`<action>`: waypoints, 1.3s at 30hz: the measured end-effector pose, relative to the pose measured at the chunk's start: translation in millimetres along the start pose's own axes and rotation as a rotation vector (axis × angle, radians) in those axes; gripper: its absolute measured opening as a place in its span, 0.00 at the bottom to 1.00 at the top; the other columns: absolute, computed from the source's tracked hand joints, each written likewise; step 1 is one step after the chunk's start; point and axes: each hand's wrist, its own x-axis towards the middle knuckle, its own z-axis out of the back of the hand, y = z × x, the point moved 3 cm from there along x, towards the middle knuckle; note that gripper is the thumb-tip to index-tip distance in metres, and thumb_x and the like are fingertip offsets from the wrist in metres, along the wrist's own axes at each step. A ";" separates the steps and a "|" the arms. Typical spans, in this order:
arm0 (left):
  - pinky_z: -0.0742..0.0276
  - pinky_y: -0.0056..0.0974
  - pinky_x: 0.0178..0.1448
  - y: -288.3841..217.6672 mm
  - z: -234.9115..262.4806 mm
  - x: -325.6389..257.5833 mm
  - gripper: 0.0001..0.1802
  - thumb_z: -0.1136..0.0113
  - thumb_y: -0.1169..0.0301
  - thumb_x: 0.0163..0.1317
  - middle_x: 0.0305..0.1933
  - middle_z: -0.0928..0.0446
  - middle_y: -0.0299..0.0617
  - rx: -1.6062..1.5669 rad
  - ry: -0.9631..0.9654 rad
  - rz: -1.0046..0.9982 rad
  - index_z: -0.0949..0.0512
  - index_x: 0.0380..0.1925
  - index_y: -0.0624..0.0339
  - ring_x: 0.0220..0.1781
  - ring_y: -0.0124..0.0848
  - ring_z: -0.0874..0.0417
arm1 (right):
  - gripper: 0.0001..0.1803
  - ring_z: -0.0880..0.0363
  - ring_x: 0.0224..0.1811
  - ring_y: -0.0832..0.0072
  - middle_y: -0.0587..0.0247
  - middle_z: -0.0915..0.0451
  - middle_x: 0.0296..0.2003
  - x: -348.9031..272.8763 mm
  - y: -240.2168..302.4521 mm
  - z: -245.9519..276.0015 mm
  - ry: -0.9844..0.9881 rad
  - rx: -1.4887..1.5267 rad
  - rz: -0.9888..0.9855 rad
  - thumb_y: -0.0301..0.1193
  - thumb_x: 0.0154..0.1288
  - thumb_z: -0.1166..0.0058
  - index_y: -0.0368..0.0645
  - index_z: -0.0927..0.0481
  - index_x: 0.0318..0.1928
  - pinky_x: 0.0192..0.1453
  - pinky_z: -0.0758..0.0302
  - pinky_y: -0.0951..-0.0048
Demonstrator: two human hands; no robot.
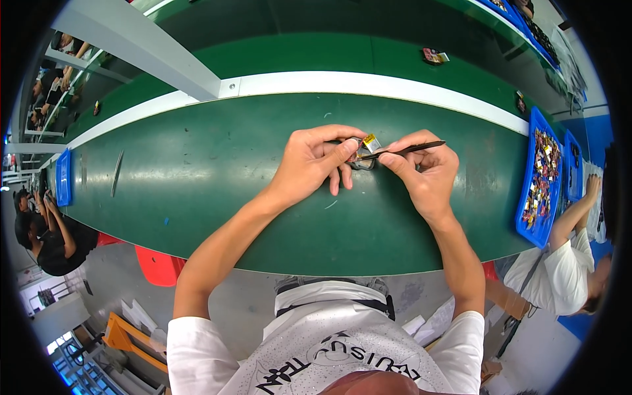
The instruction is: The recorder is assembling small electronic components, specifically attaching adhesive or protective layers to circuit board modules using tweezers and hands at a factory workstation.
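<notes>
Over the middle of the green table (230, 171), my left hand (306, 161) is closed, thumb and fingers pinching a small dark-rimmed electronic piece (363, 164). A small silver battery with yellow tape (372, 142) stands up from that piece, and thin reddish wires show beside the thumb. My right hand (429, 172) grips dark tweezers (421, 147) between thumb and fingers. The tweezers lie nearly level, their tips pointing left at the piece just below the battery. Whether the tips touch a wire is too small to tell.
At the right edge a blue tray (534, 227) holds many small battery parts. Silver tweezers (117, 172) lie at the left, near another blue tray (63, 178). A white rail (316, 83) borders the table's far side. Co-workers sit at both sides; a red stool (158, 265) stands below.
</notes>
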 end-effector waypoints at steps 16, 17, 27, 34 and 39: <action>0.18 0.31 0.22 -0.8 -0.8 -0.4 0.16 0.45 0.72 0.76 0.44 0.17 0.52 -0.008 0.060 -0.024 0.19 0.55 0.73 0.27 0.35 0.12 | 0.07 0.39 0.18 0.93 0.65 0.14 0.31 1.8 0.1 0.9 0.061 0.001 0.048 0.17 0.57 0.28 0.35 0.14 0.35 0.22 0.45 0.85; 0.18 0.31 0.22 -0.8 -0.9 -0.4 0.16 0.45 0.71 0.76 0.43 0.17 0.52 -0.010 0.066 -0.024 0.19 0.55 0.73 0.27 0.35 0.12 | 0.07 0.39 0.18 0.93 0.65 0.14 0.31 2.1 0.4 1.1 0.061 0.001 0.048 0.17 0.57 0.28 0.35 0.14 0.35 0.22 0.45 0.85; 0.18 0.30 0.21 -1.5 -0.4 -0.7 0.16 0.44 0.72 0.76 0.40 0.16 0.52 0.006 0.065 -0.029 0.19 0.55 0.74 0.25 0.34 0.13 | 0.07 0.39 0.17 0.93 0.69 0.17 0.28 1.0 3.1 -0.5 0.078 -0.049 0.072 0.17 0.56 0.28 0.35 0.14 0.34 0.21 0.47 0.84; 0.20 0.30 0.21 -1.4 -0.8 -1.4 0.14 0.43 0.75 0.74 0.37 0.16 0.51 -0.025 0.049 0.002 0.19 0.52 0.75 0.23 0.31 0.15 | 0.06 0.40 0.17 0.92 0.69 0.18 0.27 2.4 1.3 1.4 0.122 -0.050 0.055 0.18 0.57 0.28 0.35 0.14 0.32 0.21 0.46 0.83; 0.22 0.30 0.21 -1.8 -0.6 -1.8 0.12 0.42 0.76 0.73 0.35 0.16 0.49 -0.062 0.053 0.030 0.18 0.49 0.76 0.22 0.30 0.16 | 0.05 0.40 0.17 0.92 0.70 0.19 0.27 3.0 -0.2 1.5 0.142 -0.026 0.008 0.18 0.57 0.28 0.35 0.14 0.33 0.22 0.46 0.83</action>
